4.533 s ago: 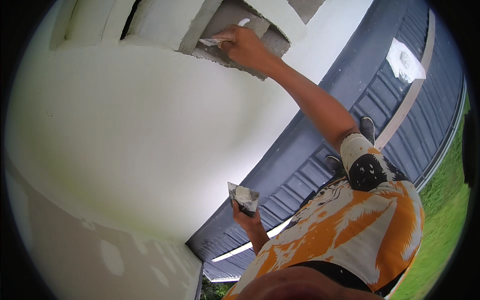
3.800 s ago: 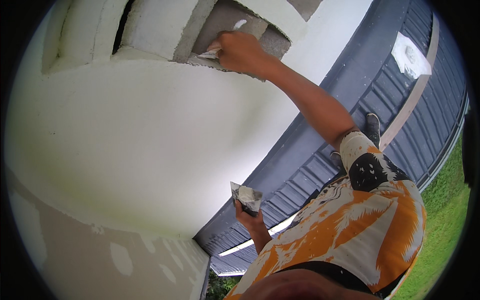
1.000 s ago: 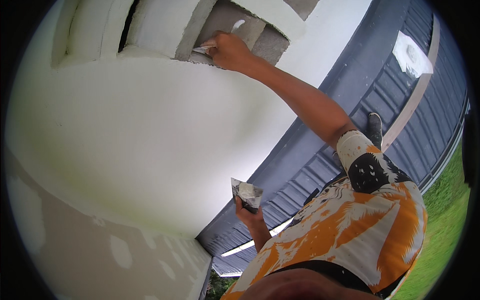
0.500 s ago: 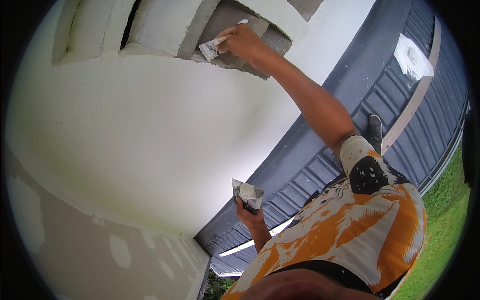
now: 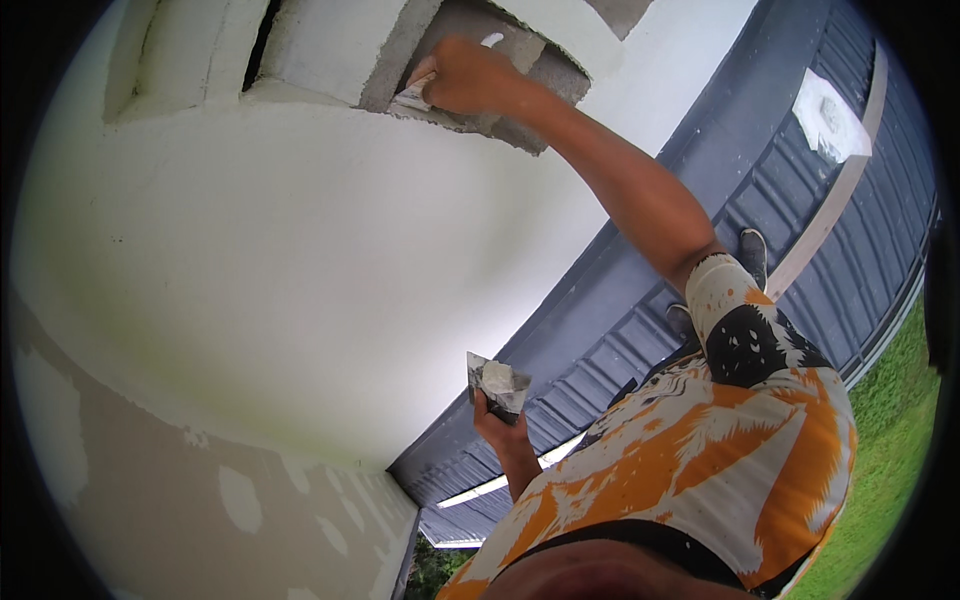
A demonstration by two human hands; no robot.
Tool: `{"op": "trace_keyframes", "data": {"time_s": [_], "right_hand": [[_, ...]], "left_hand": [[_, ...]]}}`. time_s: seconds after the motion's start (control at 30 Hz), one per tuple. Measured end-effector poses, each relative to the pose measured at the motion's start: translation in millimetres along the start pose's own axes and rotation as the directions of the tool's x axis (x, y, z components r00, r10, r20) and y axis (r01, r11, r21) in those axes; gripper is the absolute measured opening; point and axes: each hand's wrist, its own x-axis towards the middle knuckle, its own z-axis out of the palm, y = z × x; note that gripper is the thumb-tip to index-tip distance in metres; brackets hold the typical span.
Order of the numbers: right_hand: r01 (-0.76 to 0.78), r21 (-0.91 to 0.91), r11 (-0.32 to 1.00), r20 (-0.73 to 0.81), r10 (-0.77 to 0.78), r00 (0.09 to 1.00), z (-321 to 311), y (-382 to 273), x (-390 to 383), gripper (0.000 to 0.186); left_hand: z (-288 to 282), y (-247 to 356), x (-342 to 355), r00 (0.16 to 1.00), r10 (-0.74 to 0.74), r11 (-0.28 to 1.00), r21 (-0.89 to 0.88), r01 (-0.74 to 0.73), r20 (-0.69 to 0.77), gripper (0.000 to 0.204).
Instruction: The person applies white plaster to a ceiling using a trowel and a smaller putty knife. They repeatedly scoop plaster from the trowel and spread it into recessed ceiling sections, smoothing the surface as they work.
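My right hand (image 5: 466, 76) reaches up to a recess (image 5: 518, 45) in the cream wall, its fingers closed around a putty knife. The knife's whitish, smeared blade (image 5: 412, 96) meets the recess's lower left edge; my fist hides the handle. Lower down, in front of the wall, my left hand (image 5: 498, 428) grips a flat, squarish metal blade (image 5: 508, 402) from below. A pale lump of filler (image 5: 497, 377) rests on that blade. Any handle it has is hidden by my fingers.
More recesses (image 5: 310, 50) lie left of the worked one. Below me is a dark ribbed metal roof (image 5: 780, 170) with a wooden batten (image 5: 822, 215) and a white sheet bearing a grey lump (image 5: 828, 115). Grass (image 5: 885, 400) shows past its edge. A patched wall (image 5: 190, 470) stands lower left.
My right hand has shifted slightly left and turned over, bringing the putty knife blade down against the recess edge. My left hand has barely moved.
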Motion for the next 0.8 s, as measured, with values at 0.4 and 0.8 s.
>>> {"op": "trace_keyframes", "data": {"time_s": [0.4, 0.8], "right_hand": [[-0.03, 0.06, 0.998, -0.072, 0.034, 0.997, 12, 10, -8, 0.044], [0.121, 0.035, 0.992, -0.115, -0.116, 0.987, 15, 22, -28, 0.021]], "left_hand": [[-7, 0, 5, 1.0, -0.003, 0.998, 0.066, 0.002, 0.019, 0.035], [-6, 1, -1, 1.0, 0.007, 0.996, 0.092, -0.005, -0.02, 0.036]]}}
